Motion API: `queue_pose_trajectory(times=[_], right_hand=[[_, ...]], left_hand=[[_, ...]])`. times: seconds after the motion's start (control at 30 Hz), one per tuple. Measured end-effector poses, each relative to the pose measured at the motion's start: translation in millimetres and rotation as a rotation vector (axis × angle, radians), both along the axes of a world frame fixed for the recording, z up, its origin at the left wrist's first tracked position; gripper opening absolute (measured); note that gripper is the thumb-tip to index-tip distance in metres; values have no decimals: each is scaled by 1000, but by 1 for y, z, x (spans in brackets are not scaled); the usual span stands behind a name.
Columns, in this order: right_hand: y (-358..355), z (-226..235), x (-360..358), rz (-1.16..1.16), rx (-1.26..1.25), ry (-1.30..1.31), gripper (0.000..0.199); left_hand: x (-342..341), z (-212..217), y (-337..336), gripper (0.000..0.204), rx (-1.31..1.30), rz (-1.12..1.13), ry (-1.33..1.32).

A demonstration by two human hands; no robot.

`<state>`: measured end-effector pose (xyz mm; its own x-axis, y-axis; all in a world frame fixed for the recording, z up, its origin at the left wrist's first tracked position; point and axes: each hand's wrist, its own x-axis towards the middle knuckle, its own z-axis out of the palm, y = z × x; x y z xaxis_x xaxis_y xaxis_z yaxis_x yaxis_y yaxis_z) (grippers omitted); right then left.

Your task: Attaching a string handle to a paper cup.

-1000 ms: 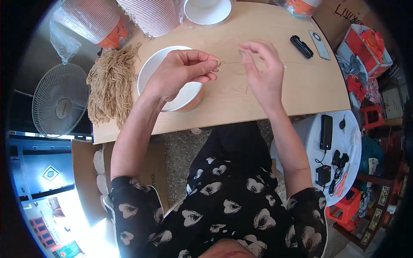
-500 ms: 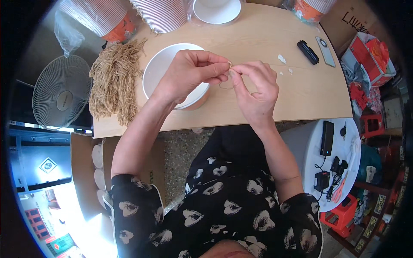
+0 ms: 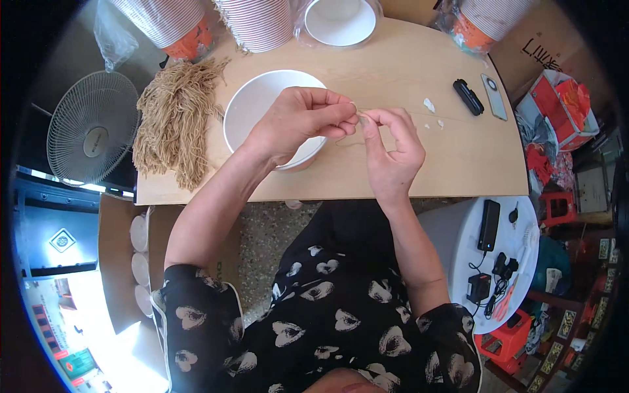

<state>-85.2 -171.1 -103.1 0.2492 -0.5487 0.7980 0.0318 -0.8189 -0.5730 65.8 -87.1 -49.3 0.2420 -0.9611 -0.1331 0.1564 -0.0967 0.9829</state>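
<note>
Pale stringy piece (image 3: 362, 114) is resting between the fingertips of both hands, appearing above the bench (image 3: 472, 160) just beyond the right side of the white bowl (image 3: 252, 105); its exact kind is staying too small to tell. Compared with a second ago, when the right hand (image 3: 396, 154) was hovering apart with its fingers loose, that hand is meeting the left hand (image 3: 295, 124) at the piece, so both are handling it together. The left hand is pinching it between thumb and forefinger, its remaining fingers curling underneath, its wrist covering part of the bowl's near rim from view. The right hand is appearing to pinch the same piece from the opposite side, its forearm rising and leaning leftward. Farther out, a shaggy bundle of tan twine (image 3: 177, 121) is lying left of the bowl, while white scraps (image 3: 429, 105) are lying to the right of the right hand, and a black case (image 3: 468, 97) and smartphone (image 3: 494, 96) are sitting beyond them.
</note>
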Motion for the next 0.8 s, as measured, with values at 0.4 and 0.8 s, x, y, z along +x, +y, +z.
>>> queue_pose_trajectory(times=[0.4, 0.8], right_hand=[[-9, 9, -1, 49, -127, 122, 9], [-7, 11, -6, 340, 596, 4, 8]], left_hand=[[-1, 0, -2, 20, -56, 23, -96], [-6, -4, 0, 24, -90, 18, -159]])
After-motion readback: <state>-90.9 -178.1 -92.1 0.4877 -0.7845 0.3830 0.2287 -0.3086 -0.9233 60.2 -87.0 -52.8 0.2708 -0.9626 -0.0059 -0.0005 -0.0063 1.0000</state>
